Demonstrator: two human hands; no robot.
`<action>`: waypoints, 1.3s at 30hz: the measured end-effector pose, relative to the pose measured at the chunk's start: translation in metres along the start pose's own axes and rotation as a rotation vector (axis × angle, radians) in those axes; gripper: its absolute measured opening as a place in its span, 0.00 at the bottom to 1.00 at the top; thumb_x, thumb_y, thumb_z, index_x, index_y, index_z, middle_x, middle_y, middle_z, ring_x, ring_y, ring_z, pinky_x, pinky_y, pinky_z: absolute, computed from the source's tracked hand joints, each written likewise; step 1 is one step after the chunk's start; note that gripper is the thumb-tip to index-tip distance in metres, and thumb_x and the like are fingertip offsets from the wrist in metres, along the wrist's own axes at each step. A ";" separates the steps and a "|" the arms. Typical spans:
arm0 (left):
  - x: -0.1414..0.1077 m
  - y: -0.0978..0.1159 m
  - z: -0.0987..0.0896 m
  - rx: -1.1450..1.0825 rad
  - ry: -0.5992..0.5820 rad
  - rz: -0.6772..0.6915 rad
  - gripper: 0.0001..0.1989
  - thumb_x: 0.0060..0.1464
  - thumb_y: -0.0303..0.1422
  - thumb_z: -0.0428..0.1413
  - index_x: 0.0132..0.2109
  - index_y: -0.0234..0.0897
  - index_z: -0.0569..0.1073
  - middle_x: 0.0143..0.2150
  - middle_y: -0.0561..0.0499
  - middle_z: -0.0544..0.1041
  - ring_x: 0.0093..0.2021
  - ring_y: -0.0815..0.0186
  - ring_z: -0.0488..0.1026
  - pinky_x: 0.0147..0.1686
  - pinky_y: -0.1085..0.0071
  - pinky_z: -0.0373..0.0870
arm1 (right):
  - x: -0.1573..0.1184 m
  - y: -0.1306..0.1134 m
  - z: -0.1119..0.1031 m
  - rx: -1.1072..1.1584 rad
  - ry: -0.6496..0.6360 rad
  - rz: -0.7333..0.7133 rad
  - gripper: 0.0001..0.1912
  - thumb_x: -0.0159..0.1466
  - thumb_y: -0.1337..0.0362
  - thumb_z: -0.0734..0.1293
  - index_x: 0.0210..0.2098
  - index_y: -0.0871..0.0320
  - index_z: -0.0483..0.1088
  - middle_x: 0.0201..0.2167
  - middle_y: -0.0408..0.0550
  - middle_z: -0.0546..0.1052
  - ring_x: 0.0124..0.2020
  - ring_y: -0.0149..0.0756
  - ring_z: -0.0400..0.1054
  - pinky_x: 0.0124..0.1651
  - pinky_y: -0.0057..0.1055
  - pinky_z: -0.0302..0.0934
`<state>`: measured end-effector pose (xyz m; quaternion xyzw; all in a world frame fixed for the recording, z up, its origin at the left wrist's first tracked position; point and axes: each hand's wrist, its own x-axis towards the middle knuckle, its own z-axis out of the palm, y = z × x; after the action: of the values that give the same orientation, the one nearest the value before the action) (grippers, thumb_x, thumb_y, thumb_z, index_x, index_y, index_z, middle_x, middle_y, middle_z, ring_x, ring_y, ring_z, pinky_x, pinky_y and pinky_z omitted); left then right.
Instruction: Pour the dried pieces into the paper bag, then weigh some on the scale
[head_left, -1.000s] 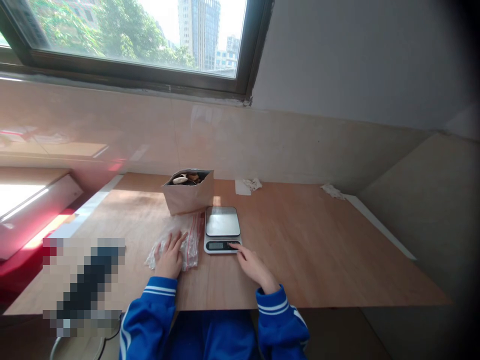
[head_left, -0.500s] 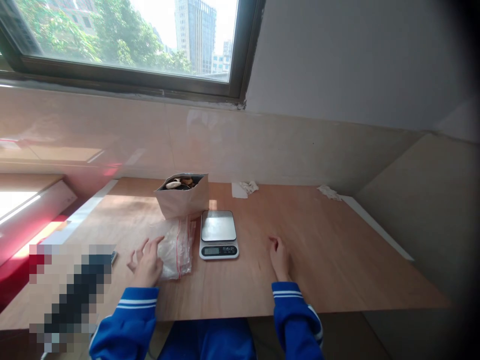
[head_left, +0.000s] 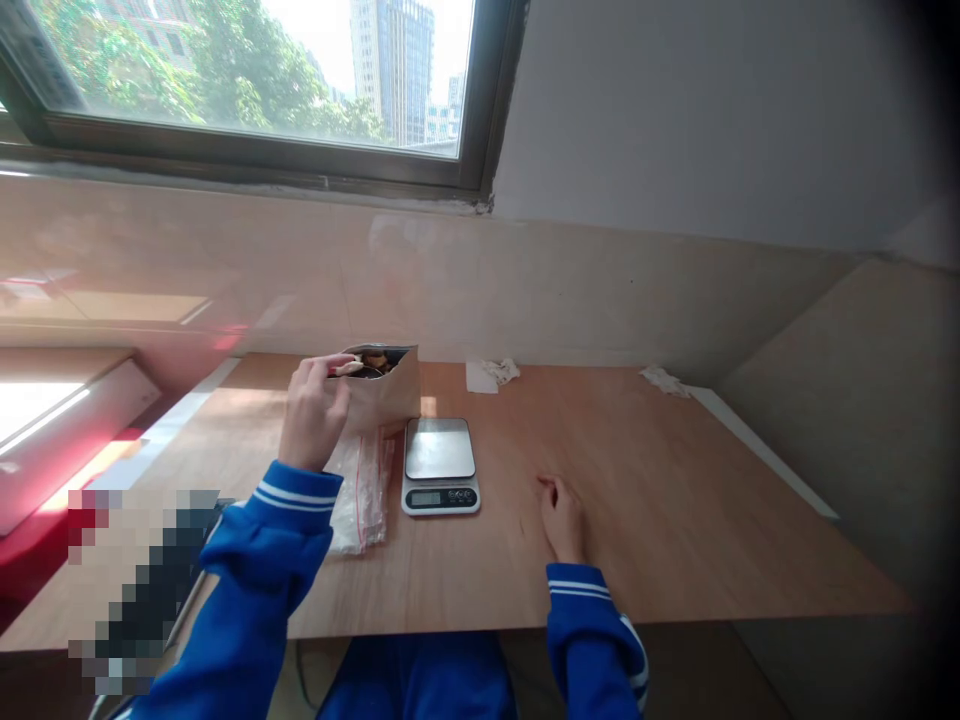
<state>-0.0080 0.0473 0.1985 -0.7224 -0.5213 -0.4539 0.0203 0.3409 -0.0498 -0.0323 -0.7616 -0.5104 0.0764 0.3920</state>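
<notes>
At the near left of an open brown paper bag (head_left: 382,402), my left hand (head_left: 311,410) has its thumb and fingertips at the bag's mouth. They close on a pale, rounded piece (head_left: 349,368) that sticks up there; its exact kind is not clear. Brown and dark contents show inside the bag. Below my left wrist lie clear zip bags (head_left: 361,505) with red seal lines. Right of them stands a kitchen scale (head_left: 440,465) with a bare steel plate. My right hand (head_left: 564,515) rests on the table, fingers curled in with nothing visible in them.
The wooden table (head_left: 690,530) runs up to a tiled wall under a window. Crumpled white scraps (head_left: 501,372) lie at its back edge, with another scrap (head_left: 664,381) farther right. A blurred dark object (head_left: 157,590) is at the left front.
My left hand has moved up and forward from beside the zip bags to the paper bag's mouth, and its fingers have closed on the pale piece. My right hand has stayed put.
</notes>
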 end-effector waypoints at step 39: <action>0.051 0.015 0.018 0.575 -0.562 0.051 0.15 0.59 0.39 0.49 0.42 0.34 0.75 0.46 0.41 0.75 0.45 0.56 0.72 0.42 0.64 0.69 | 0.005 -0.009 -0.006 -0.020 -0.024 0.025 0.16 0.61 0.63 0.52 0.36 0.60 0.69 0.36 0.55 0.77 0.38 0.41 0.70 0.41 0.34 0.60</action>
<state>0.0173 0.0867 0.2291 -0.7958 -0.5943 -0.0738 0.0896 0.3400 -0.0476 -0.0210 -0.7710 -0.5061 0.0855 0.3770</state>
